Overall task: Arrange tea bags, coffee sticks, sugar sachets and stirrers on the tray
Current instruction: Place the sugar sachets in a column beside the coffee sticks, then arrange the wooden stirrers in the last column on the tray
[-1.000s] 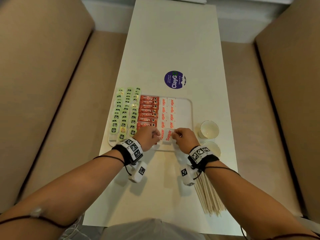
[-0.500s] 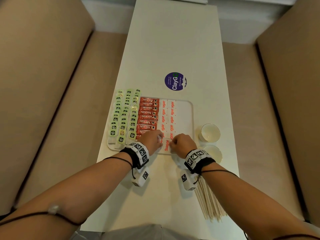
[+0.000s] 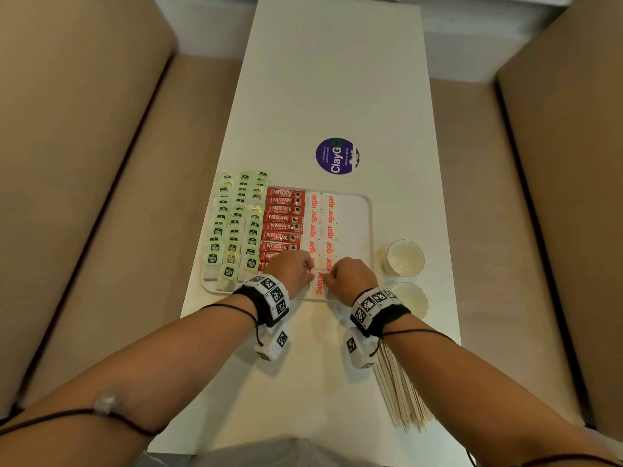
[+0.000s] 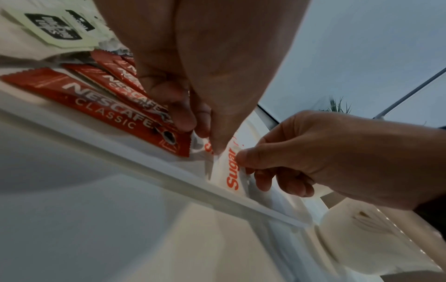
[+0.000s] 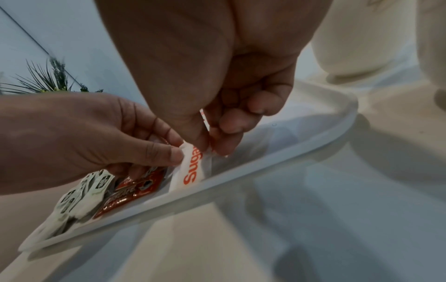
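Tray (image 3: 365,210) on table (image 3: 337,79): tea bags (image 3: 236,227) left, coffee sticks (image 3: 283,217) middle, sugar sachets (image 3: 322,224) right; cups (image 3: 404,257) beside tray's right.

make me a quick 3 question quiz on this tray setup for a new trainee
1. True or false: the wooden stirrers already lie on the tray.
2. Which item do both hands pinch? A) a tea bag B) a coffee stick C) a sugar sachet
3. Fill in: on the tray, the red coffee sticks lie between the tea bags and the ____.

Key
1. False: they lie on the table, beside the right forearm.
2. C: the left hand and right hand both pinch the sugar sachet at the tray's near edge.
3. Sugar sachets.
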`<state>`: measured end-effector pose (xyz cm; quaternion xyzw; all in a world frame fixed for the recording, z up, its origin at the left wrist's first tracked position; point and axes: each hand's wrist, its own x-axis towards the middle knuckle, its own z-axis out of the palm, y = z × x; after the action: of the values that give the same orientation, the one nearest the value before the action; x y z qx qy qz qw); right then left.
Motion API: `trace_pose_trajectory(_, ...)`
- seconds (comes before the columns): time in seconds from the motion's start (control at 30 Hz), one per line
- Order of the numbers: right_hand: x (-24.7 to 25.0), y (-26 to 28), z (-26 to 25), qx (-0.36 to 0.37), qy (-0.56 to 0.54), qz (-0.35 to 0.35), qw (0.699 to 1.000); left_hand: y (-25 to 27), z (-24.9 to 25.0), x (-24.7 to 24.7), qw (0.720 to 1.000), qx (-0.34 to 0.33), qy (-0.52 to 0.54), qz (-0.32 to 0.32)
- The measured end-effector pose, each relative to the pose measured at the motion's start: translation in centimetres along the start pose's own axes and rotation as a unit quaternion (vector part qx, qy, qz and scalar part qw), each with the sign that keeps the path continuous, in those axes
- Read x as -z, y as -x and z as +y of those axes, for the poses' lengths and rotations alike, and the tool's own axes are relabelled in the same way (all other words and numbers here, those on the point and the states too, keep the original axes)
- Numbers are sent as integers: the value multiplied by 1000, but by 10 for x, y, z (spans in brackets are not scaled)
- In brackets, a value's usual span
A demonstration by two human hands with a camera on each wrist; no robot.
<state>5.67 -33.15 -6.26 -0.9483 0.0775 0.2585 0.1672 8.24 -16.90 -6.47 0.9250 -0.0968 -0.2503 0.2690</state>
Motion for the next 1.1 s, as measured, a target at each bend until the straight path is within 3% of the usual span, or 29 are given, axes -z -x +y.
trace_pose_trajectory(0.43, 6, 9, -1, 9, -4, 3, 1000, 2, 4, -1, 1000, 2, -10, 6)
trace_pose_trajectory(0.63, 13, 43, 3, 75, -18, -11, 997, 22, 8, 3, 1000, -22, -8, 7)
trace_pose_trajectory(0.97, 3, 115, 54, 135, 11, -43, 990, 82, 7, -38, 993, -29, 26, -107)
trace_pose_trajectory(1.1, -6, 137, 87, 93, 52, -55, 993, 94, 18, -58, 987, -48, 7, -152)
